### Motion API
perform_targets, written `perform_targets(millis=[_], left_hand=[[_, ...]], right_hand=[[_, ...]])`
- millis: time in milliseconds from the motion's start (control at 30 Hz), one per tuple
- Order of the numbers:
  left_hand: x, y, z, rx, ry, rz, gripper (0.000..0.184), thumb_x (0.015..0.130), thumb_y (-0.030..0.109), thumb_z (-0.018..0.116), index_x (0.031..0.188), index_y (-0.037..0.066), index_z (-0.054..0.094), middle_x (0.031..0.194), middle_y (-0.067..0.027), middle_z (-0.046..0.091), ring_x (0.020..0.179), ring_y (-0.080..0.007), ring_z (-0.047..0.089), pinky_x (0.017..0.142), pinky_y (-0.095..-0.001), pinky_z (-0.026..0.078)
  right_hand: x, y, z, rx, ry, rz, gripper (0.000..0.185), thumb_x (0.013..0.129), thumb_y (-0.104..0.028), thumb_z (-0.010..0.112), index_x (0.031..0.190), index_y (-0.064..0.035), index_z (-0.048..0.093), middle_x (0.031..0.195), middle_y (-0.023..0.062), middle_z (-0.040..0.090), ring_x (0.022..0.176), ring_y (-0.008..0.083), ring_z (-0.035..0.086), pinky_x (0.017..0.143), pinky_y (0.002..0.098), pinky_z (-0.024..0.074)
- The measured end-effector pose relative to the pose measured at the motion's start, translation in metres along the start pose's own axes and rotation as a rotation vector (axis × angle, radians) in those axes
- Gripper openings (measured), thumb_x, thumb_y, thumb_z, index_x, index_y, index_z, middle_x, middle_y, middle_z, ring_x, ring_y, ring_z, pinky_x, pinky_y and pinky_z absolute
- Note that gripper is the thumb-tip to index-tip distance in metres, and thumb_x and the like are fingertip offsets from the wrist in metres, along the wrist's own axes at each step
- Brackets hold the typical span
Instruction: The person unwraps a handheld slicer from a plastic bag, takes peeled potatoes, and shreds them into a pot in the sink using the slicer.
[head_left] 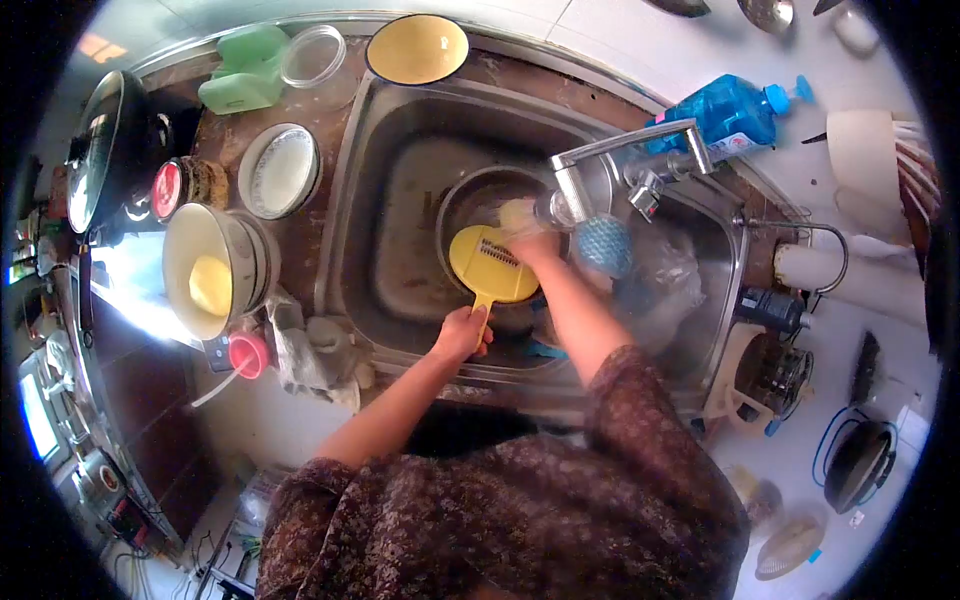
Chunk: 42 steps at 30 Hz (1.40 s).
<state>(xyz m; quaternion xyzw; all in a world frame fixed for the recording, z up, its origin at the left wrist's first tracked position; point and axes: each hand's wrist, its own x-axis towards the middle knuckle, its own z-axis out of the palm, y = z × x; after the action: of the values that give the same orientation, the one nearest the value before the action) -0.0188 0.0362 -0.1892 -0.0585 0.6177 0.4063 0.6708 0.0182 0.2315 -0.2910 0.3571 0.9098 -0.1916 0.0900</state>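
Note:
My left hand (462, 334) is wrapped round the handle of a yellow grater (493, 266), held over a round basin (457, 212) in the metal sink (392, 190). The grater's slotted patch faces up. Just above it, beneath the faucet (573, 185), my right hand (530, 243) is closed on a pale yellowish item (517, 214). That item is blurred, so I cannot make out what it is. Beside my right wrist hangs a blue mesh scrubber (603, 246).
Left of the sink stand stacked bowls (215, 262), a white dish (280, 172) and a red-lidded jar (168, 189). A yellow bowl (417, 49) sits on the back edge. A blue bottle (722, 115) lies behind the faucet. Plastic bags (668, 285) fill the sink's right side.

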Motion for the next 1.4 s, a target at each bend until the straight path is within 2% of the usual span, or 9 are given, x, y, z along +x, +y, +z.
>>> perform_targets(millis=[233,300,333,433,567,900,1067,1233,1400], left_hand=[[0.016,-0.014,0.000,-0.012,0.039,-0.021,0.023,0.084,0.019,0.037,0.094,0.001,0.046,0.078,-0.0114,0.060,0.051,-0.0146,0.052,0.049,-0.0265,0.043],[0.017,-0.014,0.001,0.003,0.040,-0.014,0.023,0.083,0.018,0.037,0.094,0.001,0.046,0.079,-0.0115,0.060,0.050,-0.0148,0.052,0.049,-0.0269,0.043],[0.017,-0.014,0.001,0.019,0.049,-0.002,0.023,0.081,0.017,0.037,0.094,0.001,0.046,0.079,-0.0117,0.060,0.048,-0.0151,0.052,0.049,-0.0272,0.043],[0.014,-0.012,0.005,0.011,0.053,0.033,0.021,0.079,0.015,0.036,0.092,0.001,0.046,0.075,-0.0101,0.058,0.046,-0.0151,0.050,0.046,-0.0284,0.041],[0.024,-0.022,0.006,0.000,0.066,0.072,0.019,0.078,0.015,0.037,0.088,0.002,0.046,0.068,-0.0072,0.053,0.043,-0.0143,0.047,0.042,-0.0292,0.038],[0.045,-0.027,0.017,-0.089,0.094,0.126,0.013,0.082,0.014,0.038,0.081,0.002,0.044,0.062,-0.0065,0.047,0.040,-0.0147,0.044,0.038,-0.0291,0.035],[0.051,-0.026,0.025,-0.103,0.146,0.161,0.016,0.083,0.014,0.037,0.080,0.000,0.044,0.061,-0.0082,0.049,0.038,-0.0156,0.044,0.036,-0.0300,0.036],[0.046,-0.027,0.019,-0.119,0.143,0.136,0.015,0.083,0.014,0.037,0.083,0.000,0.044,0.061,-0.0078,0.050,0.039,-0.0152,0.045,0.037,-0.0292,0.037],[0.036,-0.030,0.016,-0.122,0.140,0.125,0.017,0.082,0.014,0.040,0.090,-0.001,0.042,0.064,-0.0083,0.050,0.040,-0.0150,0.046,0.038,-0.0287,0.038]], right_hand=[[0.009,0.029,0.057,0.047,0.237,0.060,0.050,0.067,-0.038,0.062,0.107,-0.0097,0.051,0.111,0.0112,0.052,0.102,0.0271,0.050,0.086,0.0359,0.0384],[-0.014,0.009,0.005,0.459,0.182,0.112,0.040,0.068,-0.031,0.064,0.098,-0.0054,0.056,0.099,0.0153,0.057,0.089,0.0269,0.055,0.077,0.0338,0.0426],[-0.017,0.008,-0.005,0.622,-0.060,0.238,0.052,0.068,-0.030,0.066,0.108,-0.0020,0.049,0.108,0.0173,0.052,0.098,0.0233,0.052,0.081,0.0326,0.0401],[-0.046,0.001,-0.024,0.731,-0.105,0.292,0.064,0.069,-0.032,0.066,0.117,0.0003,0.040,0.113,0.0166,0.048,0.103,0.0215,0.048,0.083,0.0311,0.0390],[-0.086,-0.017,-0.044,0.789,-0.117,0.277,0.067,0.069,-0.038,0.064,0.119,-0.0016,0.039,0.108,0.0171,0.052,0.099,0.0257,0.051,0.084,0.0305,0.0394],[-0.109,-0.017,-0.114,1.460,0.100,0.432,0.048,0.075,-0.030,0.060,0.114,-0.0068,0.045,0.103,0.0044,0.052,0.091,0.0129,0.050,0.077,0.0262,0.0405],[-0.100,-0.017,-0.110,1.251,-0.013,0.538,0.047,0.075,-0.037,0.059,0.107,-0.0053,0.047,0.096,0.0055,0.055,0.085,0.0136,0.052,0.074,0.0267,0.0411],[-0.088,-0.020,-0.072,0.555,0.006,0.282,0.060,0.069,-0.047,0.061,0.106,-0.0024,0.046,0.094,0.0183,0.056,0.087,0.0306,0.055,0.077,0.0366,0.0415],[-0.059,-0.021,-0.055,0.493,-0.052,0.384,0.061,0.068,-0.048,0.059,0.105,-0.0010,0.046,0.098,0.0237,0.055,0.093,0.0359,0.053,0.079,0.0400,0.0409]])
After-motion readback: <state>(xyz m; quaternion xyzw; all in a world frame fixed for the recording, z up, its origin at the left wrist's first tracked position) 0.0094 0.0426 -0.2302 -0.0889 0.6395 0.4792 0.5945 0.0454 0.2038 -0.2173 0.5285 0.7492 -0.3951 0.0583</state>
